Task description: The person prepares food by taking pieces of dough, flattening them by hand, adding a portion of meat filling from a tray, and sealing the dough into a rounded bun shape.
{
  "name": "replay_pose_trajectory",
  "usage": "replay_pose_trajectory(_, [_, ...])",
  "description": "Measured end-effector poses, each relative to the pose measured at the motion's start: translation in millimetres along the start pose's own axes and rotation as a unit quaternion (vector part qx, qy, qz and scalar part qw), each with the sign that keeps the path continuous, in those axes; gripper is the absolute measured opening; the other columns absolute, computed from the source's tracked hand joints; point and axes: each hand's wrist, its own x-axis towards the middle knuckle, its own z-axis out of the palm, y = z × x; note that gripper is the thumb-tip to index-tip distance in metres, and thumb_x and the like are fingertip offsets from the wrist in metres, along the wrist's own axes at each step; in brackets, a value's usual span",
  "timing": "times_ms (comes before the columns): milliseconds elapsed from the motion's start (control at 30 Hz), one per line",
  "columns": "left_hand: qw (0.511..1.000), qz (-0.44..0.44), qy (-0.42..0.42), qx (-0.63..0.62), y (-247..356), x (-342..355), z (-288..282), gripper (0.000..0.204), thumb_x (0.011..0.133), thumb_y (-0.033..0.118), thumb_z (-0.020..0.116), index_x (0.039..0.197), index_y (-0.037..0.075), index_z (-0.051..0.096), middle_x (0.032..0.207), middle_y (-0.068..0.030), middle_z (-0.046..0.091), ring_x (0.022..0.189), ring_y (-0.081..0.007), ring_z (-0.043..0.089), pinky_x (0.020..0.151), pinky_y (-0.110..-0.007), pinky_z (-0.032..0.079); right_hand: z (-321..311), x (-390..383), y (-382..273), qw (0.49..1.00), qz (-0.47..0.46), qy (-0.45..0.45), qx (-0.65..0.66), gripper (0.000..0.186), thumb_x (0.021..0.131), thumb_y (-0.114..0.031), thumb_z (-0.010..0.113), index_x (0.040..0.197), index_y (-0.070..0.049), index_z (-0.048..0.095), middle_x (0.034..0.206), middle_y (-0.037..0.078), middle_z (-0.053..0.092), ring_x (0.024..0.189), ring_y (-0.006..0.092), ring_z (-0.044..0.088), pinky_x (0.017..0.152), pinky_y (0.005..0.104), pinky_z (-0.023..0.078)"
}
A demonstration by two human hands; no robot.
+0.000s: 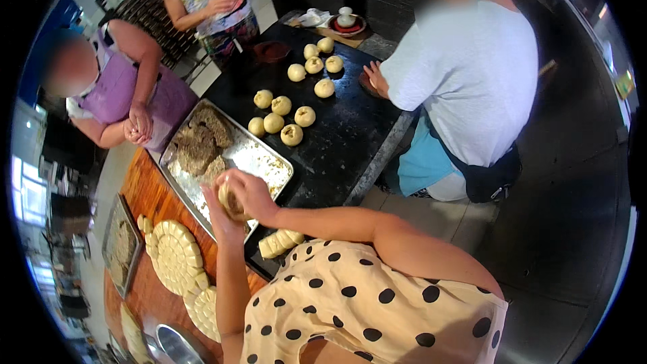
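Left hand (pixel 228 221) and right hand (pixel 255 197) cup a seemingly unsealed dough round (pixel 233 205) over the metal tray (pixel 264 163); 12 shaped balls (pixel 304 116) dot the black worktop (pixel 347 145), while filling (pixel 195 149) and cut dough (pixel 176 256) apparently remain.

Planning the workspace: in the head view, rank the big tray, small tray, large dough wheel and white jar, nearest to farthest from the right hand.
1. Big tray, at the right hand
2. Large dough wheel, left
3. Small tray, further left
4. White jar, far ahead

Left grip (pixel 223 218), right grip (pixel 253 195) cup dough piece (pixel 232 206) over tray (pixel 259 162).
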Motion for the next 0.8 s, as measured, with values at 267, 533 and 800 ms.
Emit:
replay_pose_trajectory(267, [0.99, 0.089, 0.01, -0.107, -66, 19, -22, 0.028, 0.106, 0.031, 0.048, 0.118, 0.007, 0.06, 0.106, -0.0047, 0.064, 0.093, -0.0131, 0.061, 0.078, -0.029, 0.052, 14, -4, 21, 0.968, -0.181, 0.099, -0.139, 0.017, 0.099, -0.016, 0.058, 0.108, -0.005, 0.065, 0.106, 0.01, 0.07, 0.103, 0.0284, 0.066, 0.099, 0.0389, 0.048])
replay_pose_trajectory(533, [0.998, 0.049, 0.007, -0.049, -22, 20, -8, 0.037, 0.104, 0.039, 0.05, 0.118, 0.006, 0.06, 0.104, -0.0038, 0.064, 0.09, -0.0123, 0.062, 0.076, -0.029, 0.053, 3, 5, 3, 0.987, -0.156, -0.013, -0.029, 0.035, 0.104, -0.022, 0.05, 0.134, -0.006, 0.059, 0.129, 0.012, 0.064, 0.124, 0.0251, 0.058, 0.11, 0.0363, 0.04])
replay_pose_trajectory(800, [0.995, -0.045, -0.056, -0.074, 16, -2, 5, 0.057, 0.101, 0.056, 0.048, 0.13, 0.008, 0.052, 0.122, -0.0103, 0.062, 0.113, -0.0223, 0.062, 0.094, -0.039, 0.053, -12, 24, 14, 0.974, 0.054, -0.076, 0.208, 0.056, 0.106, -0.044, 0.041, 0.095, 0.001, 0.072, 0.103, 0.01, 0.071, 0.103, 0.017, 0.063, 0.099, 0.0309, 0.043])
